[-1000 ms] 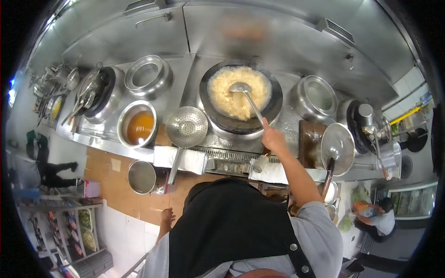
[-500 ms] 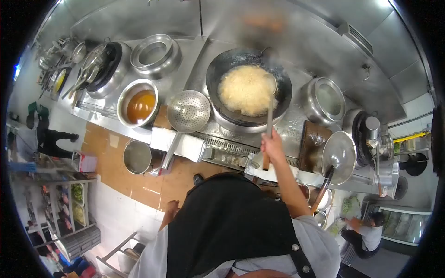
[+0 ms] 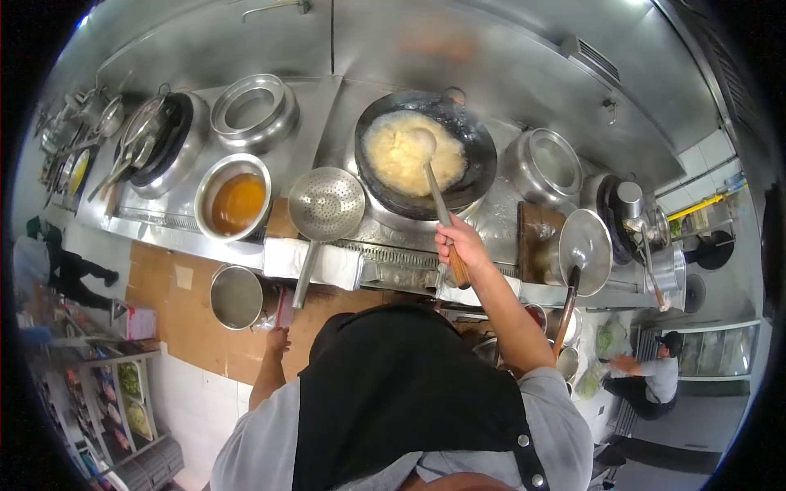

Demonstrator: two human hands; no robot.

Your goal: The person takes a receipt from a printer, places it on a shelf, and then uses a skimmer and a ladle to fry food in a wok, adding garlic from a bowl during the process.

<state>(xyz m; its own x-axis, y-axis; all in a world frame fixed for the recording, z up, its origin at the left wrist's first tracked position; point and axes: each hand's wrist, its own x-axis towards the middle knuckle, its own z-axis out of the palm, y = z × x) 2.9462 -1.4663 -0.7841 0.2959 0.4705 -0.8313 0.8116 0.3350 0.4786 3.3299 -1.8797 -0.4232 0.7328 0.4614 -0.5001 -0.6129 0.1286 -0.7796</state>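
Observation:
My right hand [image 3: 461, 245] is wrapped round the wooden-ended handle of a ladle [image 3: 435, 185]. The ladle's bowl rests among pale, foamy, bubbling contents [image 3: 395, 155] inside a dark wok [image 3: 483, 155] on the stove. Down at my left side, my left hand [image 3: 278, 341] hangs with curled fingers and nothing visible in them. It is just below a metal pot [image 3: 237, 296] and a red-and-clear plastic item [image 3: 284, 311]. A perforated strainer [image 3: 327, 204] lies left of the wok, its handle pointing toward me.
A metal bowl of amber liquid [image 3: 238, 199] stands left of the strainer. Lidded steel pots [image 3: 254, 110] sit behind it. On the right are a steel container [image 3: 557, 168] and a fine-mesh strainer [image 3: 586, 254]. Another person [image 3: 651, 378] crouches at far right; a second [image 3: 70, 262] stands left.
The ladle's bowl has moved from the right side of the wok to the middle of its contents. My left hand has moved left and up, closer to the pot.

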